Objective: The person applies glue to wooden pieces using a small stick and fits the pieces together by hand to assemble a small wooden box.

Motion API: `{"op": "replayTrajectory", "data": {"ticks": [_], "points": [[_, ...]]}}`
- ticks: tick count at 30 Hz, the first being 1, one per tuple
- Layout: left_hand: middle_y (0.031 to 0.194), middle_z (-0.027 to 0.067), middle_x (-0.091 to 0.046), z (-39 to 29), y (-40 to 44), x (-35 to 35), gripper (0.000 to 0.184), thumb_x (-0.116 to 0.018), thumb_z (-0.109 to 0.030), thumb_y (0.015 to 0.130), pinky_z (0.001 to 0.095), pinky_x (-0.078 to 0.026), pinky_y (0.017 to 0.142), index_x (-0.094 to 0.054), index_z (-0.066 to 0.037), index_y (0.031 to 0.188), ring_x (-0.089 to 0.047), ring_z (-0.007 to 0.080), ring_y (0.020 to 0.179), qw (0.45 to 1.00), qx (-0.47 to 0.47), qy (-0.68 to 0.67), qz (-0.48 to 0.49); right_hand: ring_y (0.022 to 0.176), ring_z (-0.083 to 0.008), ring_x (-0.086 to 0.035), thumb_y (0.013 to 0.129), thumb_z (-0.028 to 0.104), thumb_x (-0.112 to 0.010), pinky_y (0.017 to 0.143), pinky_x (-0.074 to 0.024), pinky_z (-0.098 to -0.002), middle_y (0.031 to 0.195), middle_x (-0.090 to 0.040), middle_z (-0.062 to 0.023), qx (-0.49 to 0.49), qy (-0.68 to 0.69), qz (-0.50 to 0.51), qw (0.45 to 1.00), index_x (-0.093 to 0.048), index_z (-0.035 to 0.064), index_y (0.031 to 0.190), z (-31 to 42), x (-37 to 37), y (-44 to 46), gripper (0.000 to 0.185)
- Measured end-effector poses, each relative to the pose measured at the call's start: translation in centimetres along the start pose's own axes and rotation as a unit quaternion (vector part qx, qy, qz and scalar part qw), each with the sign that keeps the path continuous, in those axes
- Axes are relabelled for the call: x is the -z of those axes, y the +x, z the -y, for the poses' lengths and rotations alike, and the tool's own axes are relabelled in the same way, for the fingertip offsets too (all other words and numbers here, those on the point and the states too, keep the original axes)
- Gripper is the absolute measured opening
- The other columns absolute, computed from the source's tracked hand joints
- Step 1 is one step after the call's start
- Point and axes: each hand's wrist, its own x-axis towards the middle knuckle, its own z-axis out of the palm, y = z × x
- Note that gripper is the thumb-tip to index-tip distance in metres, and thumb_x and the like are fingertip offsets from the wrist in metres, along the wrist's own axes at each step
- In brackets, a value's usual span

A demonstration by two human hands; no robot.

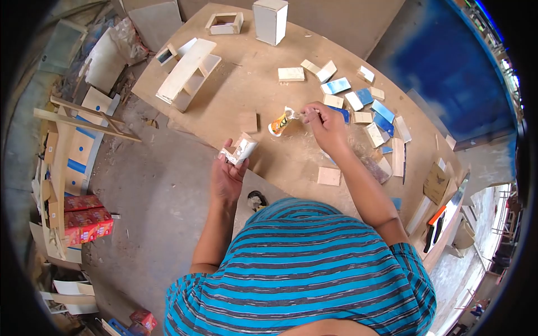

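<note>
- The bench [252, 78], tan and broad, spreads out in front of the person and carries most of the things
- A pale wooden shelf [186, 71] at its left end
- A tall white box [269, 23] near the far edge, with a low wooden frame [224, 24] to its left
- The right hand [327, 130], over the bench, fingertips drawn together beside the cup's mouth; cannot tell what they grip
- The left hand [228, 176], by the near edge, grasping the wooden piece
- Wooden piece [243, 150], smeared white, lifted in the left hand's fingers
- Orange-patterned cup [277, 124], white stuff at its mouth, between the hands
- Blocks [336, 85], white, blue and bare wood, scattered on the right
</note>
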Motion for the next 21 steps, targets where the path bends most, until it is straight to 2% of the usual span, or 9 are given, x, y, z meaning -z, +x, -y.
{"op": "replayTrajectory", "data": {"ticks": [4, 7, 10, 11, 14, 15, 18, 20, 21], "points": [[0.128, 0.0154, -0.058, 0.2, -0.4, 0.7, 0.055, -0.046, -0.029, 0.1, 0.0335, -0.057, 0.091, -0.031, -0.003, 0.146, -0.064, 0.0227, 0.109, 1.0, -0.004, 0.002, 0.013, 0.062, -0.0233, -0.064, 0.095, 0.02, -0.057, 0.061, -0.0491, -0.0326, 0.073, -0.068, -0.0123, -0.011, -0.062, 0.026, 0.998, -0.067, 0.0046, 0.096, -0.8, -0.5, 1.2, 0.018], [0.128, 0.0149, -0.058, 0.4, -0.3, 1.0, 0.058, -0.049, -0.027, 0.097, 0.0335, -0.056, 0.093, -0.029, -0.002, 0.146, -0.064, 0.0226, 0.11, 1.0, -0.003, 0.0, 0.027, 0.067, -0.0246, -0.065, 0.094, 0.024, -0.057, 0.064, -0.0498, -0.0351, 0.076, -0.068, -0.0136, -0.075, -0.051, 0.072, 0.993, -0.068, 0.0057, 0.096, -2.7, -1.0, 2.5, 0.021], [0.129, 0.0146, -0.057, 0.5, -0.2, 1.0, 0.061, -0.051, -0.026, 0.096, 0.0335, -0.055, 0.095, -0.028, -0.002, 0.147, -0.063, 0.0225, 0.111, 1.0, -0.004, 0.009, 0.023, 0.075, -0.0254, -0.066, 0.094, 0.027, -0.059, 0.068, -0.0501, -0.0367, 0.085, -0.068, -0.0137, -0.061, -0.117, 0.029, 0.991, -0.067, 0.0064, 0.099, -3.7, -1.0, 3.6, 0.023], [0.129, 0.0147, -0.057, 0.4, -0.2, 1.1, 0.061, -0.051, -0.026, 0.096, 0.0336, -0.054, 0.095, -0.028, -0.001, 0.147, -0.063, 0.0224, 0.111, 1.0, -0.004, 0.01, 0.024, 0.086, -0.0261, -0.065, 0.092, 0.027, -0.061, 0.077, -0.0507, -0.0378, 0.094, -0.068, -0.0118, -0.06, -0.148, 0.01, 0.987, -0.067, 0.0082, 0.102, -3.6, -0.6, 4.0, 0.023], [0.13, 0.0148, -0.057, 0.2, -0.2, 1.3, 0.063, -0.052, -0.026, 0.095, 0.0338, -0.054, 0.096, -0.027, -0.001, 0.147, -0.062, 0.0223, 0.112, 1.0, -0.008, 0.01, 0.028, 0.094, -0.0278, -0.063, 0.089, 0.026, -0.063, 0.083, -0.0503, -0.039, 0.096, -0.067, -0.009, 0.17, -0.245, -0.115, 0.948, -0.068, 0.0093, 0.104, -2.0, -0.4, 5.3, 0.023], [0.129, 0.0149, -0.057, 0.1, -0.3, 1.3, 0.063, -0.052, -0.027, 0.095, 0.0338, -0.054, 0.096, -0.027, -0.001, 0.147, -0.062, 0.0223, 0.112, 0.999, -0.011, 0.01, 0.031, 0.1, -0.0297, -0.061, 0.087, 0.022, -0.065, 0.086, -0.0493, -0.0415, 0.098, -0.067, -0.0079, 0.185, -0.217, -0.087, 0.955, -0.068, 0.0086, 0.101, -0.9, -0.8, 5.7, 0.02], [0.129, 0.015, -0.057, -0.2, -0.4, 1.1, 0.064, -0.053, -0.027, 0.094, 0.034, -0.054, 0.096, -0.027, -0.001, 0.147, -0.062, 0.0222, 0.113, 0.999, -0.016, 0.005, 0.04, 0.097, -0.0269, -0.062, 0.081, 0.014, -0.07, 0.082, -0.0501, -0.039, 0.109, -0.065, -0.0074, 0.26, -0.224, 0.128, 0.93, -0.067, 0.0096, 0.107, 0.5, -3.4, 6.7, 0.027], [0.129, 0.0151, -0.057, -0.4, -0.4, 1.0, 0.065, -0.054, -0.027, 0.094, 0.034, -0.054, 0.095, -0.028, 0.0, 0.147, -0.062, 0.022, 0.112, 0.999, -0.02, 0.0, 0.048, 0.107, -0.024, -0.059, 0.08, 0.008, -0.066, 0.089, -0.0467, -0.0381, 0.112, -0.065, -0.0039, 0.256, -0.341, 0.274, 0.862, -0.069, 0.013, 0.105, 1.8, -6.1, 7.1, 0.025], [0.129, 0.0151, -0.057, -0.4, -0.4, 1.0, 0.065, -0.054, -0.028, 0.094, 0.0341, -0.054, 0.095, -0.028, 0.0, 0.147, -0.062, 0.0219, 0.112, 0.998, -0.023, -0.002, 0.051, 0.106, -0.0241, -0.059, 0.081, 0.009, -0.064, 0.09, -0.0459, -0.0394, 0.107, -0.066, -0.0035, 0.303, -0.34, 0.264, 0.85, -0.07, 0.0137, 0.102, 1.6, -7.4, 7.1, 0.022]]}}
